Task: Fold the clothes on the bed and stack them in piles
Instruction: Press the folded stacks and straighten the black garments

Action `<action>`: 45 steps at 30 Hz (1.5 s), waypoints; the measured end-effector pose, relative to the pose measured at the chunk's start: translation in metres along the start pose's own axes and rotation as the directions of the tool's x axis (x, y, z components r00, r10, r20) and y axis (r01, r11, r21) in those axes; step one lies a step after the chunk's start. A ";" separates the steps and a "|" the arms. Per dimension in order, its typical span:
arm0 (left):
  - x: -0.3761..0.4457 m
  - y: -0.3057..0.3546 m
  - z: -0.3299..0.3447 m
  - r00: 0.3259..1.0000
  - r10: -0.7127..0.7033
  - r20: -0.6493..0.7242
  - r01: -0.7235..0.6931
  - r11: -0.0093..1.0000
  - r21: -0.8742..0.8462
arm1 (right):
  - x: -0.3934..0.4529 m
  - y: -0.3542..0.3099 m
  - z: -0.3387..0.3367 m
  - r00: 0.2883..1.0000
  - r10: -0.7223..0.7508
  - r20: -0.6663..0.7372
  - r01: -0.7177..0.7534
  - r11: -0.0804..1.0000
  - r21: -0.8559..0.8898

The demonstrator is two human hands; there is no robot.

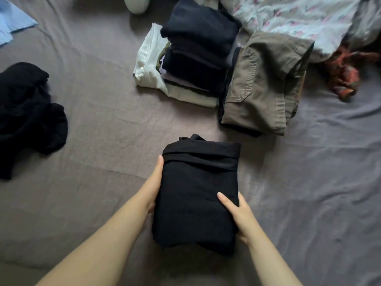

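A folded black garment [195,193] lies in front of me on the grey bed sheet [103,131]. My left hand [153,186] holds its left edge, fingers under or against the side. My right hand [237,213] grips its lower right edge, thumb on top of the cloth. Behind it stands a pile of folded dark and pale clothes [193,58]. Beside that pile, to the right, sits a folded olive-brown garment [261,85]. A crumpled black garment [28,116] lies unfolded at the left.
A floral pale cloth [292,15] is heaped at the back right, with a red patterned cloth [344,77] below it. A light blue cloth [12,23] shows at the top left corner. A white rounded object [137,4] sits at the top edge.
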State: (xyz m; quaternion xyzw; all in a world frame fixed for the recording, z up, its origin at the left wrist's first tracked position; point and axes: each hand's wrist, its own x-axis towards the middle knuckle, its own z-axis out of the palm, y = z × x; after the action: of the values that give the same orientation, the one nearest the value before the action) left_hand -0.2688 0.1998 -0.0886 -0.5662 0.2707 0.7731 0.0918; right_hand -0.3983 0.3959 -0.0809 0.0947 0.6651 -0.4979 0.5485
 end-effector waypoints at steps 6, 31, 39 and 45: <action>0.005 -0.018 0.002 0.992 0.104 -0.071 -0.097 0.991 0.097 | 0.015 0.005 -0.016 0.998 0.045 0.032 -0.046 0.998 0.042; 0.032 -0.019 0.264 0.939 0.138 0.314 -0.218 0.948 0.234 | -0.010 -0.066 -0.232 0.906 -0.256 -0.336 0.233 0.967 -0.108; 0.055 0.035 0.350 0.822 0.446 0.353 -0.537 0.814 0.222 | 0.018 -0.116 -0.276 0.845 -0.381 -0.376 0.433 0.899 0.062; 0.083 0.088 0.386 0.760 0.635 0.141 -0.589 0.581 0.561 | 0.100 -0.182 -0.289 0.839 -0.447 -0.310 0.470 0.882 0.003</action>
State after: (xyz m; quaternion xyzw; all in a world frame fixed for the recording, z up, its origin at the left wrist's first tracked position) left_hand -0.6554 0.3148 -0.0555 -0.4112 0.6719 0.6155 -0.0244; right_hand -0.7420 0.4874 -0.0898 0.0287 0.7237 -0.6200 0.3018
